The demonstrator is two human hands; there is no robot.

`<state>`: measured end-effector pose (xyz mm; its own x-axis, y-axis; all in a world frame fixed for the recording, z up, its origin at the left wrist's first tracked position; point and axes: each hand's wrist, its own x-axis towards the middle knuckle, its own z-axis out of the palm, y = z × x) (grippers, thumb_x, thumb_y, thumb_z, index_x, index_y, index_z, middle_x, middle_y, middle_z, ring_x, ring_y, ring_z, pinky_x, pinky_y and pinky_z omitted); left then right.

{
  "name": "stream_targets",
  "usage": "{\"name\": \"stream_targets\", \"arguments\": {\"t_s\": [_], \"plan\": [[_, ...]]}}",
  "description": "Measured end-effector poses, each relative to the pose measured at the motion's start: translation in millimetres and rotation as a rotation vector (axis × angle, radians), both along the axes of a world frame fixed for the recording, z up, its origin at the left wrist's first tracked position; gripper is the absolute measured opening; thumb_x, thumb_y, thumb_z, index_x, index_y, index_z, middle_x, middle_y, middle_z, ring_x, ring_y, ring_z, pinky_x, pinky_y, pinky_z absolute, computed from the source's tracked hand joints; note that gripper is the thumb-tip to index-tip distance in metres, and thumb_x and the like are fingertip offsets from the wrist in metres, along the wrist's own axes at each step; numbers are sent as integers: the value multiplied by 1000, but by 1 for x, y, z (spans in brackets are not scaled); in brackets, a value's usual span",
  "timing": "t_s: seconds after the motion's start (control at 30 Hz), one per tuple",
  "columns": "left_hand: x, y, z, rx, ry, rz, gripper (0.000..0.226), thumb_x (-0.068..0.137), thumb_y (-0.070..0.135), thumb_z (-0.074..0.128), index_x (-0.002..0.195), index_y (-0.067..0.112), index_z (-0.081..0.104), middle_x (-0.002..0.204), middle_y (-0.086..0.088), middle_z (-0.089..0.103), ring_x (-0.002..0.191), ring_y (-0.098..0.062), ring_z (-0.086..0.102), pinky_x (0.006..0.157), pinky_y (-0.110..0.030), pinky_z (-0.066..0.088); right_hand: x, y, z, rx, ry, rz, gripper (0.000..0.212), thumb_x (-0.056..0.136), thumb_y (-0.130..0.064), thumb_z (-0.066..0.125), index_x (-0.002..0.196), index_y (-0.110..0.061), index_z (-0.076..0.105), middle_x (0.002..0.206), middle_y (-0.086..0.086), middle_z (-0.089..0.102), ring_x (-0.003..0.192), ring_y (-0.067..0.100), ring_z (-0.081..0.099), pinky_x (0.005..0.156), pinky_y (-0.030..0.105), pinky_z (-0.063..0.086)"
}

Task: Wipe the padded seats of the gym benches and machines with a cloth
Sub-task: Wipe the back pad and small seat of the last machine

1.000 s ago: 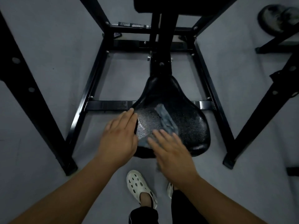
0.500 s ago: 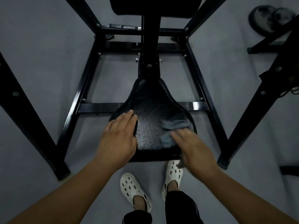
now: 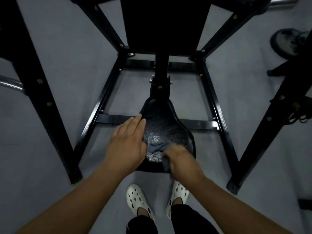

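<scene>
Pressing flat w/ straight fingers (image 3: 133, 123), left hand (image 3: 126, 146) rests on the black padded seat (image 3: 168, 125), left edge. Right hand (image 3: 181, 160) curls round the grey cloth (image 3: 156, 146), bunched on the seat's near part btwn both hands. White clogs (image 3: 135, 198) on grey floor (image 3: 50, 166) below.
</scene>
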<state>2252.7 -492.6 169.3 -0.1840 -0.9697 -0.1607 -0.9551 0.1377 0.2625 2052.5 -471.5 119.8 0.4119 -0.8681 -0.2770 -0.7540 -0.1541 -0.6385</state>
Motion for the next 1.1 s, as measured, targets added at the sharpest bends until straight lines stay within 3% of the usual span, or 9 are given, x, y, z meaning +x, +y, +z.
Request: {"name": "stream_targets", "arguments": {"t_s": [0.1,0.23,0.43,0.5,0.63,0.83,1.0,1.1], "plan": [[-12,-3,37,-32,10,-6,67,89,42,38,150,14,39,157,-8,36,138,-29,41,108,-49,40,-16,-30,57,-197,-42,-229,39,80,-24,34,94,-16,69,97,2,62,92,20,52,79,31,42],[-32,-9,87,-120,36,-56,72,88,57,40,152,26,30,160,-7,29,141,-29,36,105,-53,42,-21,-49,129,-413,-27,-311,25,86,-16,53,109,-14,63,107,2,55,102,20,49,83,32,45],[-54,-7,162,-284,92,-211,77,85,63,36,153,27,32,162,-3,26,143,-27,34,106,-53,42,-23,-8,209,-547,-11,-447,59,74,-13,60,132,-20,50,123,3,42,112,24,42,90,43,50],[-63,-2,183,-334,115,-295,77,85,62,37,153,26,32,162,-3,26,143,-27,34,107,-51,40,-28,15,229,-591,41,-537,65,74,-8,59,136,-21,46,126,3,38,115,23,38,93,40,47],[-93,29,222,-421,191,-490,75,85,59,41,151,22,36,161,-5,29,143,-27,34,108,-53,40,-48,81,270,-684,141,-737,63,76,0,58,135,-20,46,125,1,37,112,18,35,87,24,36],[-182,100,287,-493,338,-780,74,85,56,41,149,18,40,157,-8,36,135,-31,42,102,-50,44,-119,216,327,-828,305,-1025,58,75,5,55,127,-19,49,117,2,42,103,21,39,85,30,43],[-268,191,331,-526,403,-984,78,85,59,34,153,23,32,161,-1,29,143,-25,33,108,-48,37,-182,346,364,-894,425,-1249,60,74,5,53,130,-18,47,119,1,39,105,25,43,87,37,49],[-317,261,342,-525,441,-1119,77,85,58,34,153,22,34,161,-3,30,142,-26,35,107,-50,39,-211,433,376,-937,520,-1384,62,72,7,55,130,-15,50,116,2,41,103,23,41,88,19,33]]}}
